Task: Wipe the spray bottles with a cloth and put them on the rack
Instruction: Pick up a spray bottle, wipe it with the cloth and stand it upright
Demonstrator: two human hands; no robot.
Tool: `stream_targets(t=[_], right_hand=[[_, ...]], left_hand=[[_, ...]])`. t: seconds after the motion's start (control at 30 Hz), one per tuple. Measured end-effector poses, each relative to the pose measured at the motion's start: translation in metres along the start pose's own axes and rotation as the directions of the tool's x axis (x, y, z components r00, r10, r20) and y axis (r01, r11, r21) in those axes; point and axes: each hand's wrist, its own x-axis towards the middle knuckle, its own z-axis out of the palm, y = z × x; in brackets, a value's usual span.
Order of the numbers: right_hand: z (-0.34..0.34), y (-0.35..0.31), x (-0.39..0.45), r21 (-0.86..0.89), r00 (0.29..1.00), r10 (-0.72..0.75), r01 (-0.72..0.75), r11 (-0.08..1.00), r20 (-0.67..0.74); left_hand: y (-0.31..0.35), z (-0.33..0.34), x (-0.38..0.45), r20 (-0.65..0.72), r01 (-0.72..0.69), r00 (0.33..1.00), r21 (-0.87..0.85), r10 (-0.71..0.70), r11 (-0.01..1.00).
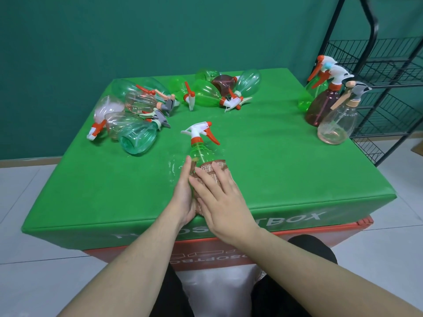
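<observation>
Head view is showing me wiping one green spray bottle at frame centre, my left hand cupping it, my right hand pressing the cloth flat-fingered, while many bottles are lying unwiped upper left, four standing right, rack seemingly bare.

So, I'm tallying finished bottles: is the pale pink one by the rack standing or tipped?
Standing. The pale pink bottle sits base-down on the green table with its sprayer on top, beside the black rack.
</observation>
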Motion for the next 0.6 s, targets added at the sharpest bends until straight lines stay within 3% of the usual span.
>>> stream_targets(t=[0.13, 0.4, 0.6], right_hand=[[-0.004, 0.0, -0.001, 0.051, 1.0, 0.028, -0.027, 0.998, -0.014], [-0.014, -0.001, 0.034, 0.113, 0.993, 0.115, -0.113, 0.987, -0.006], [-0.027, 0.008, 0.068, 0.169, 0.953, 0.29, -0.3, 0.939, 0.081]], left_hand=[[-0.005, -0.003, 0.008, -0.062, 0.003, 0.998, 0.005, -0.003, 1.0], [-0.001, 0.006, -0.002, 0.027, -0.067, 0.997, 0.009, 0.067, 0.998], [0.0, 0.005, 0.001, 0.033, -0.05, 0.998, 0.107, 0.046, 0.993]])
